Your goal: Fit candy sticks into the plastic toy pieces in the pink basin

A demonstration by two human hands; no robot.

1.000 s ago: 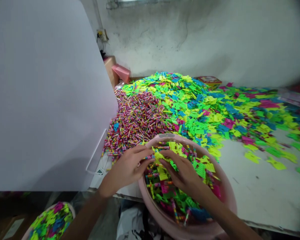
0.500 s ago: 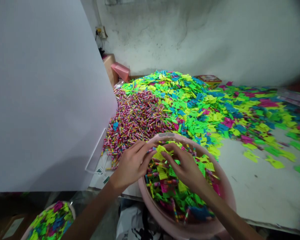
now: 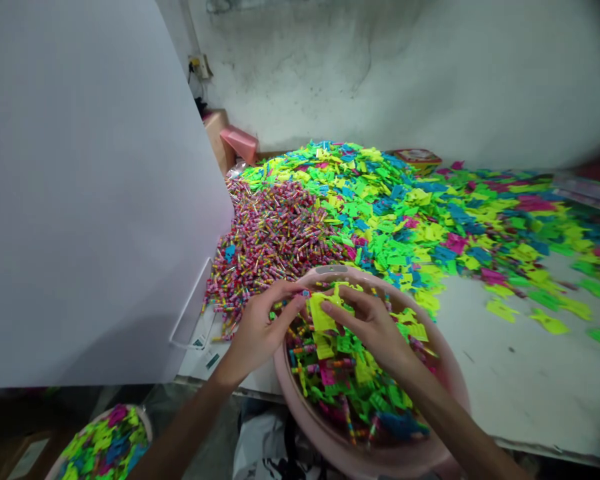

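A pink plastic basin (image 3: 450,393) sits at the table's near edge, filled with neon plastic pieces and small striped candy sticks. Over its far rim my right hand (image 3: 375,327) pinches a yellow plastic piece (image 3: 321,312). My left hand (image 3: 260,327) is closed beside it, fingertips pinching a small striped candy stick (image 3: 303,293) close to the yellow piece. Both hands meet above the basin's contents.
A heap of striped candy sticks (image 3: 275,237) lies behind the basin, and a wide spread of neon plastic pieces (image 3: 420,213) covers the table (image 3: 530,380). A large white board (image 3: 90,187) stands at left. A second basin of pieces (image 3: 103,447) sits low at left.
Both hands have lifted slightly toward the basin's far rim, bringing the yellow piece and the candy stick together. The view has shifted a little.
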